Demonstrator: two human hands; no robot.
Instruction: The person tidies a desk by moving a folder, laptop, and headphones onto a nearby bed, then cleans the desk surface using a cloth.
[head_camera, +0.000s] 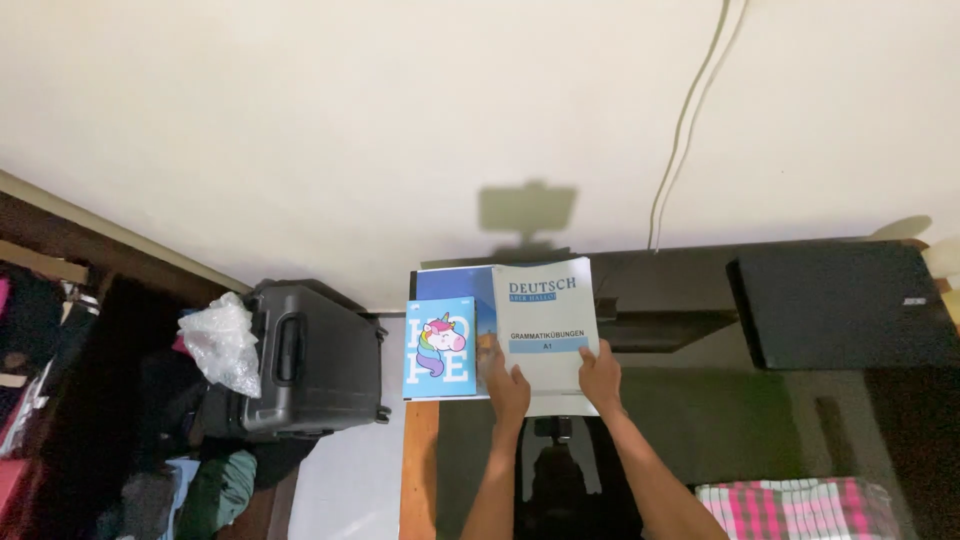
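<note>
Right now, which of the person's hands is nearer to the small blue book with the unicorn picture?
Left. The left hand holds the grey booklet at its lower left, right beside the unicorn book. The right hand grips the booklet's lower right corner, farther away.

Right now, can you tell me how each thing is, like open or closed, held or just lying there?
Grey book: closed, held at its bottom edge by both hands.
Left hand: gripping the grey book.
Right hand: gripping the grey book.
Unicorn book: closed, lying flat.
Blue book: closed, partly covered by the others.
Suitcase: shut, standing on the floor.
Plastic bag: crumpled.
Laptop: closed.
</note>
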